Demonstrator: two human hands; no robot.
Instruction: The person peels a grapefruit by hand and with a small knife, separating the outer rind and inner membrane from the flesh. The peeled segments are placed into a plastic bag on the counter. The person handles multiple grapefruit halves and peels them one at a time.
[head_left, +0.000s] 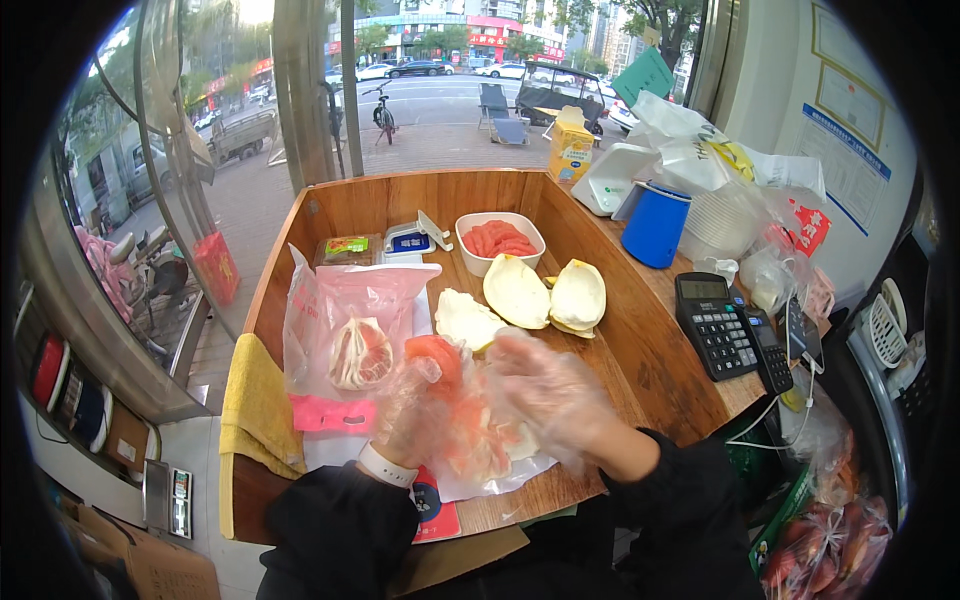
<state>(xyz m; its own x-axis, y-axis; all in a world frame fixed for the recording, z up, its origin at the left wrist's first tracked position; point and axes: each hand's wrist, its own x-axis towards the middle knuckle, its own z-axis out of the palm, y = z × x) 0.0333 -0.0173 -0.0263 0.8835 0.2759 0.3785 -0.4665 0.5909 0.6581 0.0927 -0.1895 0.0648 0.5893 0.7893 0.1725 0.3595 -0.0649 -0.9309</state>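
Note:
My left hand (411, 405), in a clear plastic glove and with a white band at the wrist, grips a peeled red pomelo segment (436, 360). To its right is my right hand (544, 382), also gloved and blurred, with its fingers apart and nothing plainly in them. Beneath both hands, peeled membrane scraps (484, 450) lie on a plastic sheet. A part of a pomelo with its pith (360, 354) rests on a pink plastic bag (405, 289) at the left. Beyond my hands are thick pomelo rinds (517, 291) and a white bowl (465, 259) of red pulp (499, 238).
Raised wooden walls (427, 196) edge the table. A yellow towel (259, 405) hangs over the left wall. A clear lidded box (349, 251) and a small scale (412, 240) stand at the back left. On the right ledge are a calculator (720, 330) and a blue container (655, 225).

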